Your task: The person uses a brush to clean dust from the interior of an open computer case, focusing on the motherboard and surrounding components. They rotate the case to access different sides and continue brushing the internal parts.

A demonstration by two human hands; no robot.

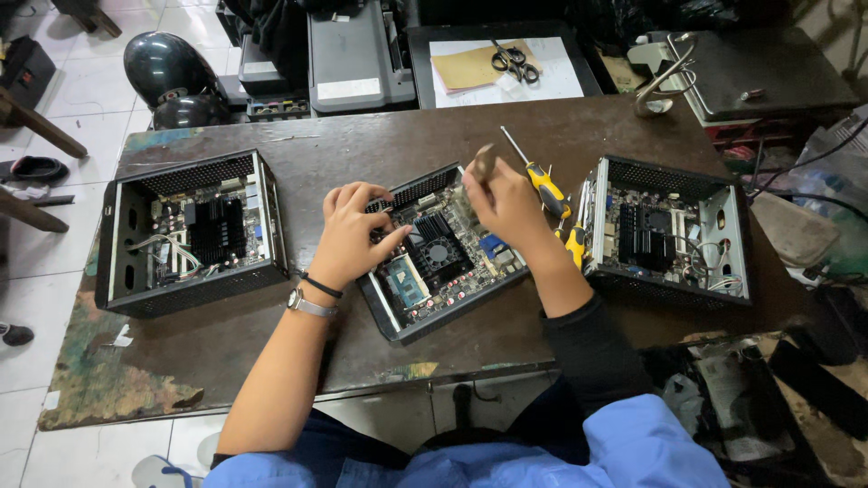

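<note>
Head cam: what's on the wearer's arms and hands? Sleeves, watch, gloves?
No gloves. The left hand has a silver wristwatch and a thin black band at the wrist, forearm bare. The right hand comes out of a black sleeve under a light blue garment.

— What is being held at the middle of the table?

— A small open computer case [440, 256] of black metal is being steadied by the left hand [354, 237] at its left rear wall. It is lying turned at an angle, lid off, with a green circuit board exposed inside; a black finned heatsink with a round fan is sitting at the board's centre, a memory module beside it.

— And in the other hand?

— A slim brownish tool [485, 163], blurred, is being gripped upright by the right hand [506, 203] above the case's rear edge
</note>
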